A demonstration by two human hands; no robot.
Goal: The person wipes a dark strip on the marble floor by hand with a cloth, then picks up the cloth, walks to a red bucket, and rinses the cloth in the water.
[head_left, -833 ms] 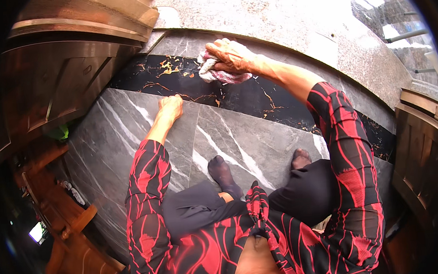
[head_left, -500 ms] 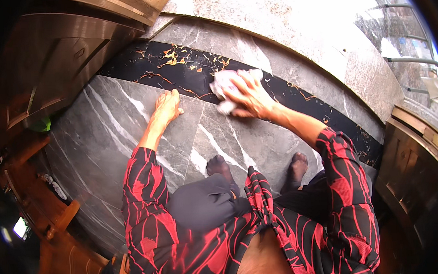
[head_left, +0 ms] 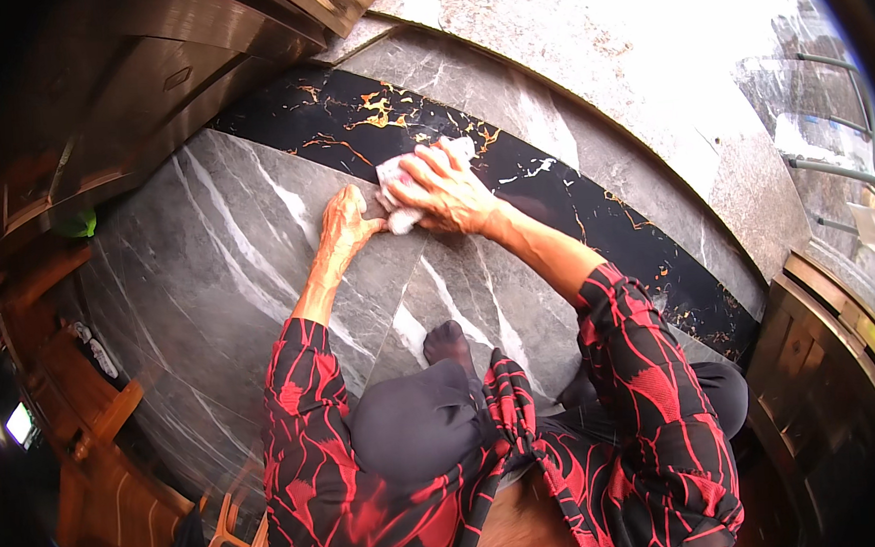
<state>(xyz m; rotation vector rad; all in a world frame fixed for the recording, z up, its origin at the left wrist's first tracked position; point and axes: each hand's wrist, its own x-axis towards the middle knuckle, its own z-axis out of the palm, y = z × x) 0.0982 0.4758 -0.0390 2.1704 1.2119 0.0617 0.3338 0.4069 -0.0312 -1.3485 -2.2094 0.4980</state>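
Lying under the right hand's fingers, a bunched white-and-pink cloth [head_left: 390,181] straddles the edge where a black strip [head_left: 543,197] meets grey tiles [head_left: 243,205]. The right hand [head_left: 453,194] covers it, fingers slightly apart, bent and clamped on the cloth. Just left of those fingers is the left hand [head_left: 344,224], its fingers together and curled, its thumb pointing toward the cloth. Gold veins mark the strip beyond the right fingertips; white-streaked tile spreads left of the left fingers. Farther beyond the fingertips is a pale stone slab [head_left: 645,60]; well left of the left fingers, a dark wooden panel [head_left: 146,101]. Back from both hands, toward the body, is a stockinged foot [head_left: 447,343].

Wiping well here, I judge, calls for even pressure through flat fingers, overlapping strokes along the strip, and the left thumb kept clear.

Hidden are the cloth's underside and the left fingertips, so I cannot tell whether that hand closes fully, nor whether its thumb touches the cloth. The right forearm [head_left: 546,242] covers part of the strip. Glare washes out the slab.
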